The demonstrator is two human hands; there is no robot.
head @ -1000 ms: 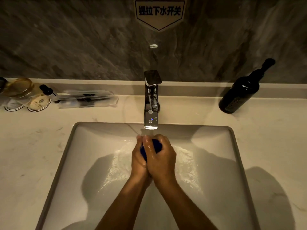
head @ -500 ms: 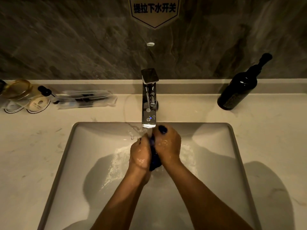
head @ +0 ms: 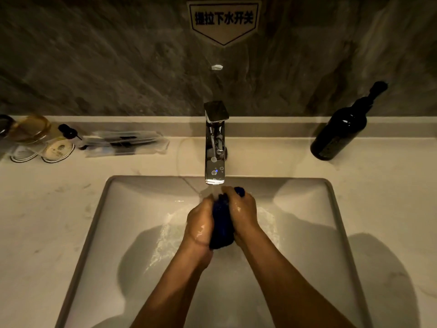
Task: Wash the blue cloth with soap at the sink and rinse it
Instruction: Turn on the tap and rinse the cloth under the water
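Blue cloth (head: 221,223) bunched between both hands, directly below faucet (head: 214,147) spout, over sink (head: 99,221) basin. Left hand (head: 199,223) clenched on cloth's left side; right hand (head: 242,213) gripping right side, wet. Water stream hits cloth top. Dark bottle (head: 340,133) on counter, well right of faucet.

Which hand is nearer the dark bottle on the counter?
Right. The right hand grips the blue cloth on the side toward the dark bottle; the left hand is on the cloth's far side, farther away.
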